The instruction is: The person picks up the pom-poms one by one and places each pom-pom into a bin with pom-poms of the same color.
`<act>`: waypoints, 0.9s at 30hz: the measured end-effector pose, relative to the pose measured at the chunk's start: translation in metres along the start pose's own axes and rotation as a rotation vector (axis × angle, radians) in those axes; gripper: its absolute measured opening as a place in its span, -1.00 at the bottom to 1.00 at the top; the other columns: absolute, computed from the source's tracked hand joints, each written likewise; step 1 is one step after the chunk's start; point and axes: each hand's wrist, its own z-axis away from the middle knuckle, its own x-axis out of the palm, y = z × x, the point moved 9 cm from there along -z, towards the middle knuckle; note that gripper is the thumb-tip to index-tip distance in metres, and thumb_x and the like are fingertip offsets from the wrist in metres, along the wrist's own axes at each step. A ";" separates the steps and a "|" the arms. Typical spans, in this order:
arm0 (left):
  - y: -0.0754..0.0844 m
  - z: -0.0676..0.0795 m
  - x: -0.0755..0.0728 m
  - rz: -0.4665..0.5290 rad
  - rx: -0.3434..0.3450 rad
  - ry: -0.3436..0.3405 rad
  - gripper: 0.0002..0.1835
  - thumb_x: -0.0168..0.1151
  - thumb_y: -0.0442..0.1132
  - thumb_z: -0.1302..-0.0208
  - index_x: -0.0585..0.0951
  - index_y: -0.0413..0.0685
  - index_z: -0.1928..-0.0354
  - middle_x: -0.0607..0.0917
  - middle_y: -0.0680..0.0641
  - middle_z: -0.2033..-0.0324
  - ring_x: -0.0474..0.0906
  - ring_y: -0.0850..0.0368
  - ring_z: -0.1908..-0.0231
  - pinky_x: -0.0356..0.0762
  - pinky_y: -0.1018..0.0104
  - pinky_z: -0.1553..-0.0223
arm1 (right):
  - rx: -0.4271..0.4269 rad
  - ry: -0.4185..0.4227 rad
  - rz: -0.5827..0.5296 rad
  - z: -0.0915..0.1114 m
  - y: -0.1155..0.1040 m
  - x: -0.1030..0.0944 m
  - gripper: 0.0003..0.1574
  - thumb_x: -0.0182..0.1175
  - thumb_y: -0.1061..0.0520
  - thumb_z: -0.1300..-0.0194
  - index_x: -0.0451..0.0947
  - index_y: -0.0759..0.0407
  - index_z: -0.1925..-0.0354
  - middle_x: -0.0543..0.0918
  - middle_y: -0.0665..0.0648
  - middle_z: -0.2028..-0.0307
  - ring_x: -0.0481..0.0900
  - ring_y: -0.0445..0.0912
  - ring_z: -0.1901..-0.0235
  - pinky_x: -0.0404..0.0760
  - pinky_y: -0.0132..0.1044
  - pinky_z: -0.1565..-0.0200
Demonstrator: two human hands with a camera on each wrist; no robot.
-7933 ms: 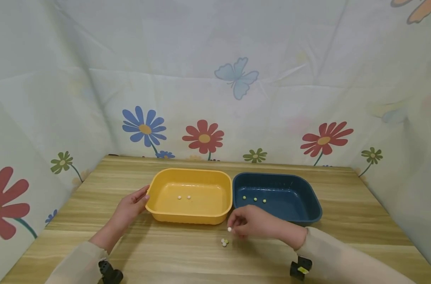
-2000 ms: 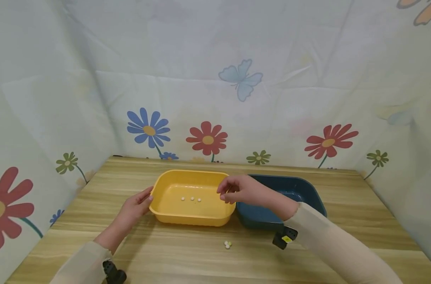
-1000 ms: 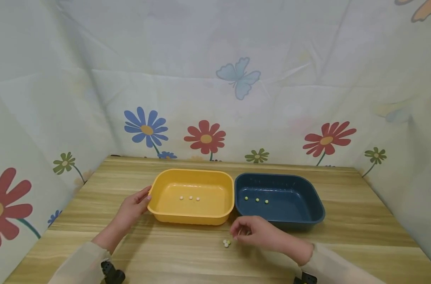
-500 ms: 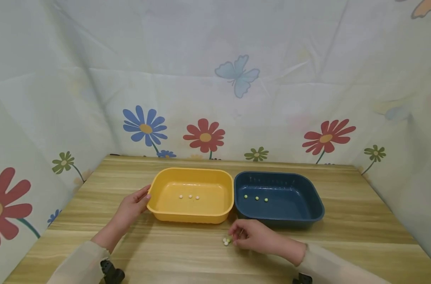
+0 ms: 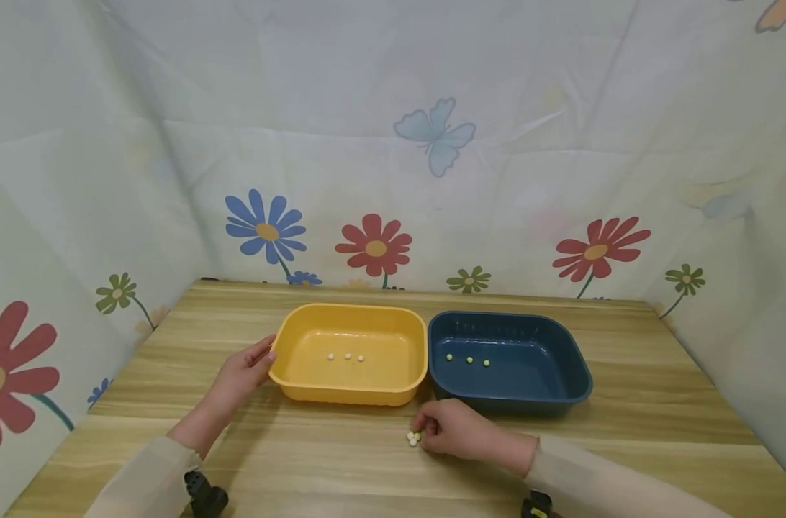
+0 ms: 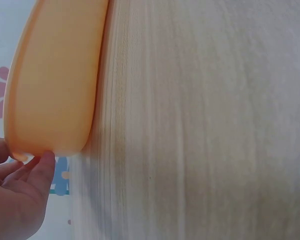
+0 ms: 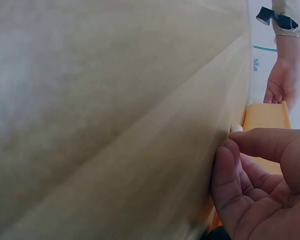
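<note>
My left hand (image 5: pixel 237 375) grips the left rim of the yellow tub (image 5: pixel 350 395), thumb on one side and fingers under the rim in the left wrist view. Three small white beads lie in a row inside the tub, the middle one (image 5: pixel 348 357) near its centre. On the table in front, my right hand (image 5: pixel 454 430) pinches with thumb and forefinger at a small green bead (image 5: pixel 418 436). White beads (image 5: pixel 413 443) sit right against it. In the right wrist view a white bead (image 7: pixel 236 128) shows just past the fingertips, while the green one is hidden by them.
A dark blue tub (image 5: pixel 516 392) stands against the yellow tub's right side, with three green beads in it, one (image 5: pixel 469 360) between the others. Both rest on a wood-grain table (image 5: pixel 315 460). A flower-printed cloth (image 5: pixel 509 180) encloses the back and sides.
My right hand came back from over the yellow tub, which holds one more white bead than at first, down to the beads on the table; its fingertips have closed. My left hand stayed at the rim.
</note>
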 end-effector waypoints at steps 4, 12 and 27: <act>0.002 0.000 0.000 -0.007 0.002 -0.004 -0.39 -0.11 -0.20 -0.66 0.09 -0.36 -0.57 0.26 -0.43 -0.49 0.34 -0.15 -0.42 0.64 0.47 -0.16 | 0.029 -0.010 -0.013 -0.003 0.003 0.001 -0.85 0.31 0.39 -0.15 0.65 0.22 0.29 0.48 -0.12 0.54 0.36 -0.37 0.55 0.34 -0.54 0.49; 0.003 0.000 0.001 -0.014 -0.003 -0.005 -0.39 -0.11 -0.20 -0.66 0.08 -0.37 -0.57 0.26 -0.43 -0.49 0.31 -0.19 -0.45 0.63 0.44 -0.19 | 0.051 -0.015 -0.050 -0.002 0.006 0.002 -0.90 0.33 0.35 -0.20 0.62 0.19 0.33 0.51 -0.10 0.55 0.40 -0.33 0.61 0.37 -0.53 0.55; -0.003 -0.001 0.002 0.005 -0.017 0.000 -0.40 -0.11 -0.21 -0.66 0.09 -0.33 -0.58 0.26 -0.41 -0.50 0.34 -0.11 -0.43 0.63 0.47 -0.18 | 0.046 -0.033 -0.146 0.003 -0.001 0.000 -0.85 0.31 0.32 -0.19 0.53 0.16 0.31 0.56 -0.06 0.54 0.44 -0.28 0.63 0.43 -0.50 0.61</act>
